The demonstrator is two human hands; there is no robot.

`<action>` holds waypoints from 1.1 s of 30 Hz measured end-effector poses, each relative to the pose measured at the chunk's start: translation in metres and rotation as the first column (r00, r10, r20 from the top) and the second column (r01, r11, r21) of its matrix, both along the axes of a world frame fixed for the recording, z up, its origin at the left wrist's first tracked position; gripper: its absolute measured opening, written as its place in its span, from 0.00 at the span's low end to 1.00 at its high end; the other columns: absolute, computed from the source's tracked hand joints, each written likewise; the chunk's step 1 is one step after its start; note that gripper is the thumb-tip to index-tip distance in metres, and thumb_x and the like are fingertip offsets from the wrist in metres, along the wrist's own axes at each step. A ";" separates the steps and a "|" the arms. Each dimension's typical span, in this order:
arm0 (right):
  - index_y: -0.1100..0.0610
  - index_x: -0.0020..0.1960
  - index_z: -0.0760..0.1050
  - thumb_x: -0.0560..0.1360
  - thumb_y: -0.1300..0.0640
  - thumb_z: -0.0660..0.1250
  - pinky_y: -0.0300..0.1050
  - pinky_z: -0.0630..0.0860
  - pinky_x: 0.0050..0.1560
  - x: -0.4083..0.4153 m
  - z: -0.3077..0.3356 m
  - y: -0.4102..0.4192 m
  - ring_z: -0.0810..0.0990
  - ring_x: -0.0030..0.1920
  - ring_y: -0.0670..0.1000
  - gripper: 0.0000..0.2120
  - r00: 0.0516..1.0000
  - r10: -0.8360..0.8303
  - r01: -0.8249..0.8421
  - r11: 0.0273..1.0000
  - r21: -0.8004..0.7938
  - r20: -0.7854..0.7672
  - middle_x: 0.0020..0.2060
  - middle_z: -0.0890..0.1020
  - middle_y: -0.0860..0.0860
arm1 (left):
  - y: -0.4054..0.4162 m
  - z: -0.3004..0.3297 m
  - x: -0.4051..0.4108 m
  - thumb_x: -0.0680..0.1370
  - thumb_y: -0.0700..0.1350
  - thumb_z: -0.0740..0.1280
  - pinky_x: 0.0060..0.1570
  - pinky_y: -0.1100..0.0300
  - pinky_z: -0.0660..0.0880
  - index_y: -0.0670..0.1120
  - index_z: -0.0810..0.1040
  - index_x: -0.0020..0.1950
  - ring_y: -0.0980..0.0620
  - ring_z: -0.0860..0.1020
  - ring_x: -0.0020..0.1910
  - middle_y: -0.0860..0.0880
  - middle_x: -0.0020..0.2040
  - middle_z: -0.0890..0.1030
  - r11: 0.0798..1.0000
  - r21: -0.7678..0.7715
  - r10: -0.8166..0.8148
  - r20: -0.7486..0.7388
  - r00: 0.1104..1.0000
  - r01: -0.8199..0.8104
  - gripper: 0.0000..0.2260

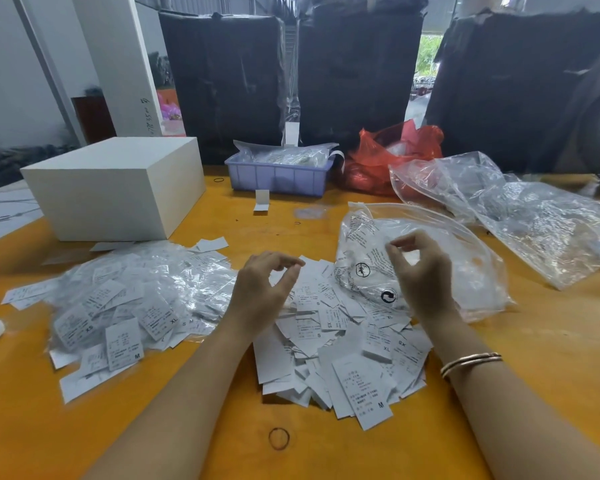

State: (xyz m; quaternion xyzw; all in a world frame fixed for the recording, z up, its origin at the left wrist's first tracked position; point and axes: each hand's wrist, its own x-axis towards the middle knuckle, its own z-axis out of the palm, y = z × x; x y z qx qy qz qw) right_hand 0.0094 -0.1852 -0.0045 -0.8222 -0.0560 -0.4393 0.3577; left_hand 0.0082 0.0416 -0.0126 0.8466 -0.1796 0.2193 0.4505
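A loose pile of white paper size labels [340, 344] lies on the orange table [194, 438] in front of me. To its left is a heap of labels packed in small clear bags [125, 306]. My left hand [262, 292] hovers over the loose pile, fingers loosely curled, thumb and forefinger apart, holding nothing. My right hand [425, 275] is raised in front of a printed clear plastic bag [364, 251], its thumb and forefinger tips close together. Whether they pinch the film I cannot tell. A bangle is on my right wrist.
A white box [118, 188] stands at the back left. A lilac tray [278, 178] with bagged items and a red plastic bag [392, 154] sit at the back. Crumpled clear bags [520, 216] cover the right side. A rubber band [279, 438] lies near the front edge.
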 end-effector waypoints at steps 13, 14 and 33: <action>0.53 0.39 0.72 0.71 0.70 0.66 0.61 0.77 0.43 -0.014 -0.006 0.062 0.80 0.38 0.58 0.12 0.803 0.546 -0.451 0.818 0.356 -0.238 0.33 0.79 0.49 | -0.002 0.002 0.002 0.70 0.57 0.68 0.41 0.64 0.75 0.47 0.78 0.48 0.57 0.79 0.41 0.49 0.42 0.82 0.908 -0.336 -0.337 -0.232 0.912 0.251 0.15; 0.53 0.39 0.72 0.72 0.69 0.67 0.61 0.77 0.42 -0.014 -0.006 0.062 0.80 0.38 0.58 0.12 0.811 0.535 -0.443 0.826 0.348 -0.239 0.33 0.79 0.51 | -0.002 0.001 0.003 0.69 0.58 0.70 0.42 0.61 0.75 0.47 0.77 0.49 0.56 0.78 0.41 0.48 0.42 0.81 0.916 -0.324 -0.325 -0.250 0.912 0.237 0.17; 0.52 0.69 0.68 0.75 0.46 0.62 0.48 0.65 0.63 -0.014 -0.014 0.061 0.70 0.63 0.50 0.24 0.823 0.110 -0.424 0.772 -0.474 -0.558 0.62 0.76 0.49 | -0.001 0.005 0.005 0.76 0.36 0.66 0.36 0.70 0.74 0.44 0.77 0.46 0.60 0.79 0.36 0.52 0.36 0.83 0.797 -0.604 -0.223 -0.273 0.936 0.014 0.03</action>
